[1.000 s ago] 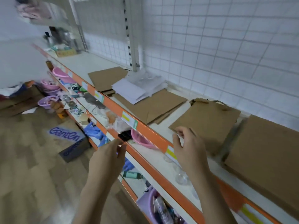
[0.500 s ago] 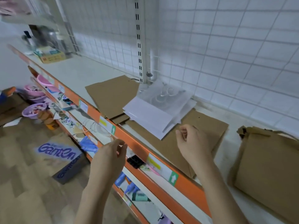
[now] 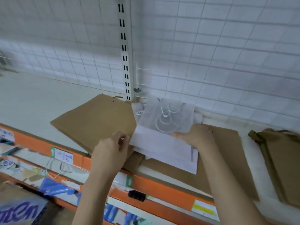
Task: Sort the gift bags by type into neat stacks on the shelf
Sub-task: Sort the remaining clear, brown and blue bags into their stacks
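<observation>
Head view: left hand and right hand grasp white gift bags, handles toward the wall.

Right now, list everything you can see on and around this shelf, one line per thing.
white gift bags: a loose pile, exact count unclear, white, middle of the shelf, overlapping brown bags.
translucent bag: one, frosted white with cord handles, on top of the white pile, near the wall.
brown bags, left: flat stack, brown, left of the white pile.
brown bags, middle: flat, brown, under and right of the white pile.
brown bags, right: stack, darker brown, at the right edge.
shelf: one, white top, orange front edge.
wire grid panel: white, behind the shelf.
left hand: at the pile's left edge.
right hand: on the pile's right side.
</observation>
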